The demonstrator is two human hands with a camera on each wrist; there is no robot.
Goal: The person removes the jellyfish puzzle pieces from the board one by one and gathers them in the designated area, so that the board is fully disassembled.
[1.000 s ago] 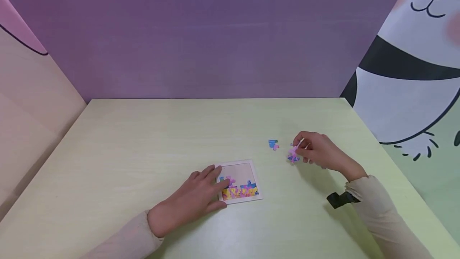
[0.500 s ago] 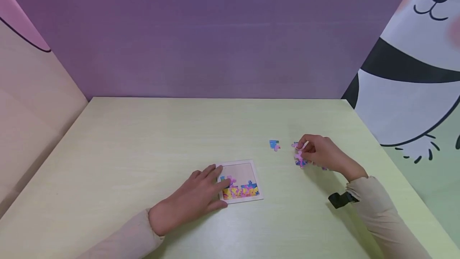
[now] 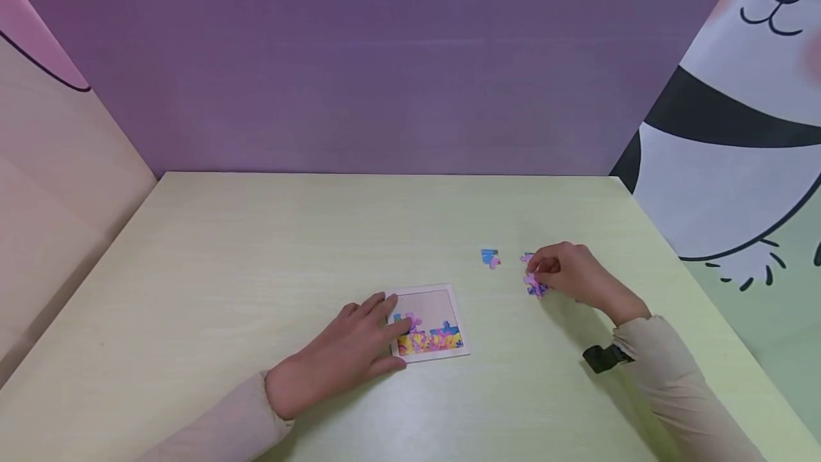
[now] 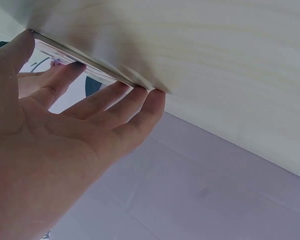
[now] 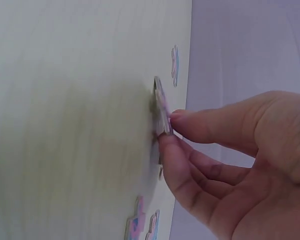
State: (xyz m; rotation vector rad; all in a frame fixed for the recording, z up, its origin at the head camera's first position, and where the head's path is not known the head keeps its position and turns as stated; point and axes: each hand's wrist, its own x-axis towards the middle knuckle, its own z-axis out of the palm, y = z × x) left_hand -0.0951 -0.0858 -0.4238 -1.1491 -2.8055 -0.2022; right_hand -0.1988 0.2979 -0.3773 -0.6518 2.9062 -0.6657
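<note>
My left hand (image 3: 349, 355) lies with spread fingers on the left side of a small white-framed jigsaw puzzle (image 3: 458, 330). Fitted pieces in yellow, pink and blue fill its lower part; the upper part shows bare backing. In the left wrist view, the fingertips (image 4: 157, 95) press along the board's edge. My right hand (image 3: 574, 273) pinches a pink and blue puzzle piece (image 3: 536, 286) between thumb and forefinger. The right wrist view shows that piece (image 5: 162, 107) tilted, close over the table. A second pink piece (image 3: 527, 257) lies at the fingertips, partly hidden by the hand.
A blue and pink piece (image 3: 490, 257) lies on the table between the board and my right hand. More loose pieces (image 5: 136, 221) lie by the right hand, mostly hidden in the head view. A purple wall (image 3: 385, 77) stands behind the pale table (image 3: 269, 234).
My right hand has shifted slightly right and nearer, with the pinched piece lower and a second pink piece showing beside it. The left hand has stayed on the board.
</note>
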